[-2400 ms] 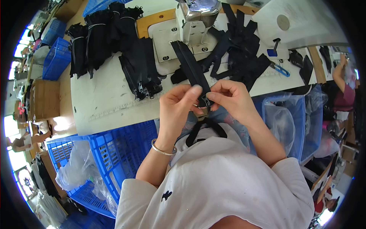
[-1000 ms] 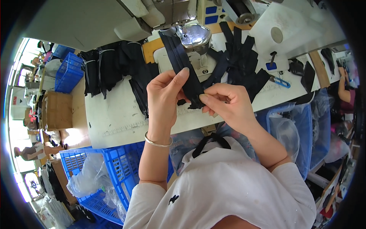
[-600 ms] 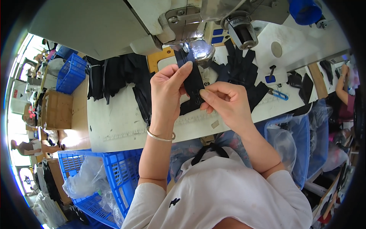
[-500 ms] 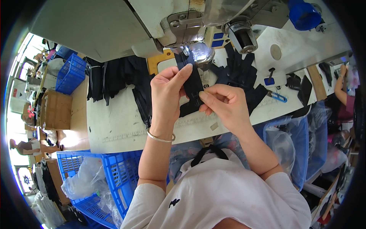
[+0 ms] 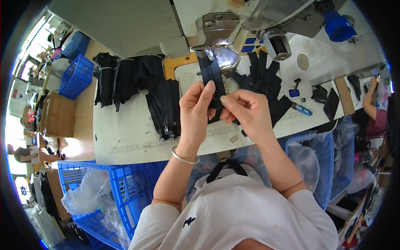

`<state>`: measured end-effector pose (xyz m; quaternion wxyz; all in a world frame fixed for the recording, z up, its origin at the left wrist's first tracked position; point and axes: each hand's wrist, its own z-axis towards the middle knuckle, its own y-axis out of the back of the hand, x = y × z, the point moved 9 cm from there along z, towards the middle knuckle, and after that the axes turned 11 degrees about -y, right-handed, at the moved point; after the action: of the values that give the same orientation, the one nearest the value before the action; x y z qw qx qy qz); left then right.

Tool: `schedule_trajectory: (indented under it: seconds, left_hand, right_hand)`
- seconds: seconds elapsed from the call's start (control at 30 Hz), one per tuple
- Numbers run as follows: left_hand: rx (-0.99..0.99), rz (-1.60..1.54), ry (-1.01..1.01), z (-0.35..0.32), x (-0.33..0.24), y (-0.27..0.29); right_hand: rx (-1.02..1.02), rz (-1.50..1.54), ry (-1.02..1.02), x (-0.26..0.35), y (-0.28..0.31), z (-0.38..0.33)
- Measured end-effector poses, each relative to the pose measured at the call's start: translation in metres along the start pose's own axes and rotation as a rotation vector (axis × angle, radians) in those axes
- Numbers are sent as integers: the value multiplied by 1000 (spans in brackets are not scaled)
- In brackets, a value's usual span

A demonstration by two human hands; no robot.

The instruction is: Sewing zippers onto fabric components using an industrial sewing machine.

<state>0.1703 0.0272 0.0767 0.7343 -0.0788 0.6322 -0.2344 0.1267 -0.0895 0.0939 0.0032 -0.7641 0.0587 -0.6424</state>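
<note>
A dark zipper [image 5: 211, 71] runs down from beneath the sewing machine's metal presser area [image 5: 216, 29], its lower end between my two hands. My left hand [image 5: 196, 109] is closed on it, thumb lying along the tape. Just to the right, my right hand [image 5: 248, 111] pinches the zipper's lower end between thumb and fingers. My fingers partly hide that end. Left of my hands, more black zippers [image 5: 164, 110] lie on the white sewing table [image 5: 121, 129]. A spread pile of black zippers [image 5: 271, 79] rests to the right.
Tied bundles of black zippers [image 5: 127, 75] sit at the table's back left. Blue-handled thread snips [image 5: 303, 109] lie on the right. A blue crate [image 5: 121, 187] with clear plastic bags stands below left, and blue bins [image 5: 325, 166] below right. Another person [image 5: 377, 116] sits at far right.
The view has shifted slightly. My left hand has slid down the zipper, nearer my right hand, and more of the tape shows above it. Both hands still grip the zipper.
</note>
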Motion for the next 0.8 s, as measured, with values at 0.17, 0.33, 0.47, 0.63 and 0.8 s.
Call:
schedule_trajectory:
  seconds: [0.17, 0.33, 0.47, 0.63, 0.8]
  left_hand:
    - [-85, 138, -96, 15, -11, 3]
    - [-113, 202, -230, 37, -18, 2]
    - [-195, 236, -247, 54, -24, 4]
    - [-206, 136, -225, 73, -21, 4]
    - [-205, 74, -349, 85, -22, 9]
  right_hand:
    - [-37, -46, 67, 14, 1, 11]
    - [-106, -94, 159, 32, 3, 24]
    - [-182, -166, 147, 37, 6, 24]
    - [-135, -136, 13, -14, 13, -2]
    - [-63, -120, -188, -68, 26, -39]
